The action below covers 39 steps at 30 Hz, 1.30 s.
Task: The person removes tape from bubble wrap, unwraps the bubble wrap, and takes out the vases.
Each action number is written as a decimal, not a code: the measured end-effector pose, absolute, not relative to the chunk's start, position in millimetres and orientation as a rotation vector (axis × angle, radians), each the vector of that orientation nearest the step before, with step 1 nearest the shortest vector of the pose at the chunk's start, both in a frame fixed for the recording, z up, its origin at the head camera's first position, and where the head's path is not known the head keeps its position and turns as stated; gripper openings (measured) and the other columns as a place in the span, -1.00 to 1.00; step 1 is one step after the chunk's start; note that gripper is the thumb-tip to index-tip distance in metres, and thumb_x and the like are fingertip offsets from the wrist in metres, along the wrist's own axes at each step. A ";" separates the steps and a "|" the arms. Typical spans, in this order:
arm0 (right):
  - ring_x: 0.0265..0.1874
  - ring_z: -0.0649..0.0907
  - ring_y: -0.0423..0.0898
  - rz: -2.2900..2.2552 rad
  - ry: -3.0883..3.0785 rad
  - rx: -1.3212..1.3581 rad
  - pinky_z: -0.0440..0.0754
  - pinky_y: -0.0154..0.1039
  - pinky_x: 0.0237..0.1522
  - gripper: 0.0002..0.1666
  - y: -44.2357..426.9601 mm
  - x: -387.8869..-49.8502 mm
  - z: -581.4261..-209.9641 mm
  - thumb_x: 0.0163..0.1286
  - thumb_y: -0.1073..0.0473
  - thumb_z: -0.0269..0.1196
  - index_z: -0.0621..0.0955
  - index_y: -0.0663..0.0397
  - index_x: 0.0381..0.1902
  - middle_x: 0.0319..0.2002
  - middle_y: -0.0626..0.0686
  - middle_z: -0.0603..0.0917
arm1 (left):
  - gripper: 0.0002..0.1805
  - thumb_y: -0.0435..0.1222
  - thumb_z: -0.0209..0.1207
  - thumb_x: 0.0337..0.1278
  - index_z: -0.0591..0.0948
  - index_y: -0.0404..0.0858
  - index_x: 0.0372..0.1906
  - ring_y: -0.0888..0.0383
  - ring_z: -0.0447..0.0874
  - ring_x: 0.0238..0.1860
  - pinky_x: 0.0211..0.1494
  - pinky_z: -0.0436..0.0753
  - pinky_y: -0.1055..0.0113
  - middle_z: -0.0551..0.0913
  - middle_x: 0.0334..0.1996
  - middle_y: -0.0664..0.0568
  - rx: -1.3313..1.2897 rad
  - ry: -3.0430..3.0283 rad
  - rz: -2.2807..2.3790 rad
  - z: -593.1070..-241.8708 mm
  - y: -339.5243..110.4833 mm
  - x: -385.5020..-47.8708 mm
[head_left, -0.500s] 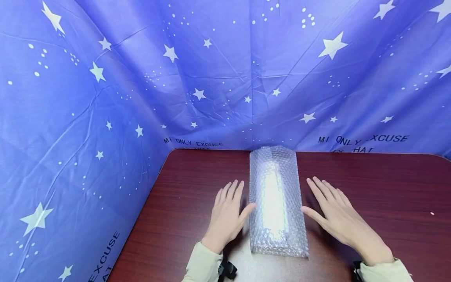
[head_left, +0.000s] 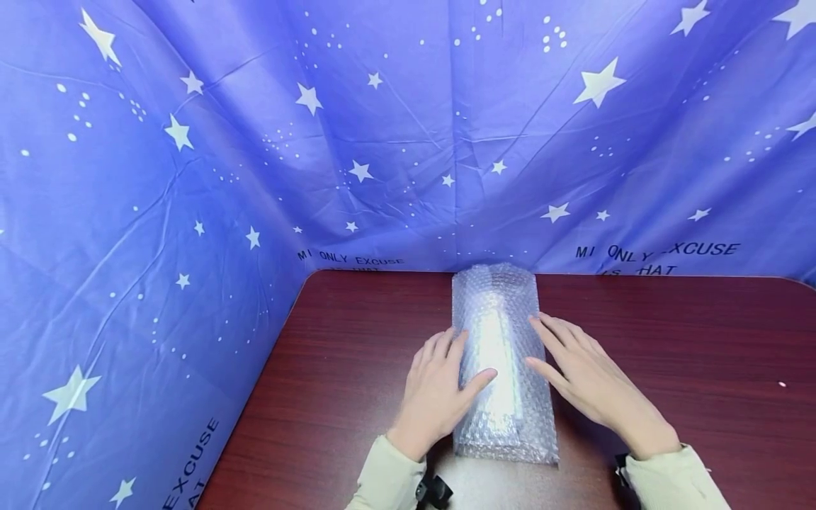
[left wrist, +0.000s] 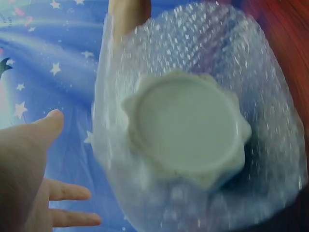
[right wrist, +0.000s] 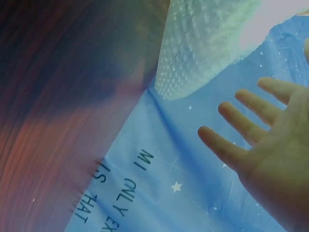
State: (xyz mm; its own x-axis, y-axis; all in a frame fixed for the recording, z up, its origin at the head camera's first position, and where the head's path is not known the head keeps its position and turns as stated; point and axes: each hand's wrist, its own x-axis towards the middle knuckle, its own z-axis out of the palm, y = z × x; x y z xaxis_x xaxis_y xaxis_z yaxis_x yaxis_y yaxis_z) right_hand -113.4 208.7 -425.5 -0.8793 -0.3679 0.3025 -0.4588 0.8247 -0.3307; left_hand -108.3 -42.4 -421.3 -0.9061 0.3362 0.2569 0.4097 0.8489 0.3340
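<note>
A long bubble-wrap bag lies on the dark red table, its far end at the back edge. Inside it, the left wrist view shows a pale round object with a scalloped rim. My left hand is at the bag's left side, fingers extended, thumb over the wrap. On the other side my right hand has its fingertips at the bag's right edge, fingers straight. Whether either hand presses on the wrap, I cannot tell. In the right wrist view, my right hand shows spread fingers beside the bag.
A blue curtain with white stars and printed words hangs behind the table and along its left side. A tiny white speck lies on the table at the right.
Both hands have moved inward: the left one to the right, over the bag's left side, and the right one to the left, up to its right edge. The bag stays in place.
</note>
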 end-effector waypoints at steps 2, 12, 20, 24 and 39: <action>0.37 0.31 0.24 0.591 -2.784 0.656 0.29 0.30 0.26 -0.25 205.3 -115.6 -423.9 0.52 -0.10 0.11 0.27 0.15 0.50 0.43 0.26 0.32 | -0.13 0.40 -0.26 0.32 0.33 -0.10 0.47 0.00 0.31 0.42 0.41 0.40 0.02 0.37 0.43 -0.02 -0.569 -2.845 -0.594 -419.6 -37.9 -106.7; 0.31 0.39 0.18 0.604 -2.757 0.696 0.36 0.24 0.25 -0.36 193.0 -126.0 -427.6 0.54 -0.05 0.09 0.38 0.20 0.42 0.34 0.22 0.42 | -0.10 0.45 -0.20 0.24 0.34 -0.05 0.46 0.02 0.34 0.40 0.33 0.49 0.03 0.38 0.42 -0.01 -0.552 -2.880 -0.581 -417.7 -22.6 -102.3; 0.32 0.35 0.16 0.598 -2.782 0.727 0.36 0.26 0.24 -0.39 186.2 -130.9 -429.4 0.57 -0.05 0.05 0.41 0.20 0.40 0.34 0.20 0.41 | -0.07 0.49 -0.22 0.18 0.33 -0.02 0.46 0.03 0.34 0.41 0.33 0.49 0.06 0.36 0.43 0.00 -0.569 -2.922 -0.505 -419.3 -16.1 -100.1; 0.32 0.34 0.16 0.609 -2.794 0.720 0.35 0.27 0.23 -0.41 183.4 -132.8 -430.0 0.57 -0.07 0.04 0.44 0.17 0.38 0.33 0.18 0.42 | -0.07 0.49 -0.21 0.19 0.32 -0.03 0.46 0.03 0.33 0.41 0.33 0.49 0.04 0.36 0.43 -0.01 -0.583 -2.933 -0.481 -420.2 -13.5 -99.1; 0.26 0.39 0.16 0.600 -2.756 0.747 0.38 0.24 0.22 -0.45 178.2 -136.7 -432.9 0.50 -0.01 0.16 0.50 0.15 0.33 0.26 0.21 0.47 | -0.16 0.37 -0.01 0.20 0.37 -0.06 0.43 0.02 0.38 0.38 0.28 0.54 0.08 0.39 0.41 -0.01 -0.605 -2.873 -0.399 -428.1 -13.5 -99.7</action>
State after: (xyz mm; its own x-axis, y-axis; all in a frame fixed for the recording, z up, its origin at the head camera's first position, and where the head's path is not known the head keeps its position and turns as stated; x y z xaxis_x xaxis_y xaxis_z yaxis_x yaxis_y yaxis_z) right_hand -136.7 178.2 -432.9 -0.8456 -0.4320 0.3135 -0.5232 0.7871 -0.3266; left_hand -99.7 -13.5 -428.1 -0.9014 0.3690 0.2265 0.4168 0.8812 0.2230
